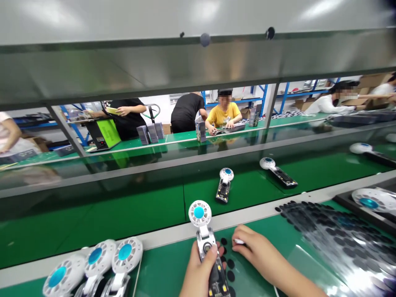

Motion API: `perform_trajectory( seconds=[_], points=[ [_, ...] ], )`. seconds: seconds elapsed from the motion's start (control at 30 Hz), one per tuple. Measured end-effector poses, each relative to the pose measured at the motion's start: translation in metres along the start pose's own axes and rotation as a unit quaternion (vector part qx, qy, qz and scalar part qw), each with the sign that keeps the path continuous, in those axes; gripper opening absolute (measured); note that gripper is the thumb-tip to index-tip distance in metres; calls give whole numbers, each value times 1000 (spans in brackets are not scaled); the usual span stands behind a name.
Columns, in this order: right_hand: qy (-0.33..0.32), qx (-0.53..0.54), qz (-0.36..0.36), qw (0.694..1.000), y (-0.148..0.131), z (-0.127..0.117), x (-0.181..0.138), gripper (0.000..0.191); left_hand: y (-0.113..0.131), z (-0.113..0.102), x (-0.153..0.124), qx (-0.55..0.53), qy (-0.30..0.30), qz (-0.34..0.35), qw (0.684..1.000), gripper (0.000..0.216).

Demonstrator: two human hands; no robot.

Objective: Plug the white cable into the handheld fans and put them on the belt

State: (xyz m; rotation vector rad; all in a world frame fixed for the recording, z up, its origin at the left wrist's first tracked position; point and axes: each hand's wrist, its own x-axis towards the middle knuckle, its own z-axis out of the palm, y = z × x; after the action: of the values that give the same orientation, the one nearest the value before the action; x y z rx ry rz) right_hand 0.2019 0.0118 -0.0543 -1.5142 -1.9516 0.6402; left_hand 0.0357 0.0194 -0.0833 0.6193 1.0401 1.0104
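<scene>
My left hand (198,270) grips a small hand-held fan (202,235) with a white round head, a blue centre and an exposed circuit board in its handle; my thumb rests on the handle just below the head. My right hand (262,258) lies on the green mat beside it, fingertips pinched on a small white piece next to several black round stickers (227,258). Whether that piece is held or only touched I cannot tell.
Three more fans (95,264) lie at lower left. Two fans (224,183) (276,171) ride the green conveyor belt ahead. A clear sheet of black stickers (334,235) and a tray with a fan head (371,200) sit right. Other people work across the line.
</scene>
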Motion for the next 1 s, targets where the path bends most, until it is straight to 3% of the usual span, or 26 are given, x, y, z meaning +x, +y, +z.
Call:
perform_trajectory(
  seconds=[0.17, 0.33, 0.67, 1.0],
  points=[
    [13, 83, 19, 996, -27, -16, -2, 13, -6, -2, -2, 74, -39, 52, 995, 62],
    [-16, 130, 6, 991, -49, -6, -5, 21, 3, 5, -15, 175, -61, 84, 979, 82],
    [7, 83, 41, 996, -47, 7, -9, 18, 10, 13, -25, 230, -24, 85, 969, 85],
    [0, 68, 24, 997, -46, 10, -11, 19, 6, 12, -24, 242, -10, 97, 966, 82]
  ],
)
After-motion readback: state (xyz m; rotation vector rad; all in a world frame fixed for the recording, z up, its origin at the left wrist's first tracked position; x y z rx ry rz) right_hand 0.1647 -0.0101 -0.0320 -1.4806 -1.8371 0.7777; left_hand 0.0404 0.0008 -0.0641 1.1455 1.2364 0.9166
